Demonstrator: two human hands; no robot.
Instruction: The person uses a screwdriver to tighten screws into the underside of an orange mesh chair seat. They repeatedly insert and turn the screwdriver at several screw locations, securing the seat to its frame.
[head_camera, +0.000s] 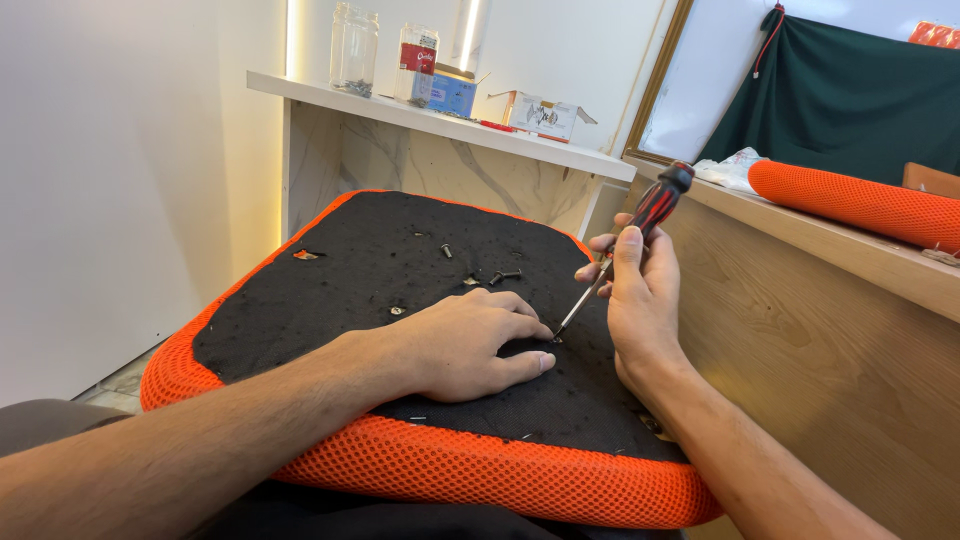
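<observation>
An upturned seat cushion (330, 300), with a black fabric underside and an orange mesh rim, lies across my lap. My left hand (462, 342) rests flat on the black fabric, fingers pointing right. My right hand (640, 290) grips a screwdriver (625, 240) with a red and black handle. Its tip meets the fabric just beyond my left fingertips. Loose screws (505, 275) lie on the fabric above my left hand.
A marble-patterned shelf (330, 95) behind holds glass jars (355, 48), a can and small boxes (545, 115). A wooden counter (800, 300) at the right carries an orange mesh roll (860, 203). A white wall stands at the left.
</observation>
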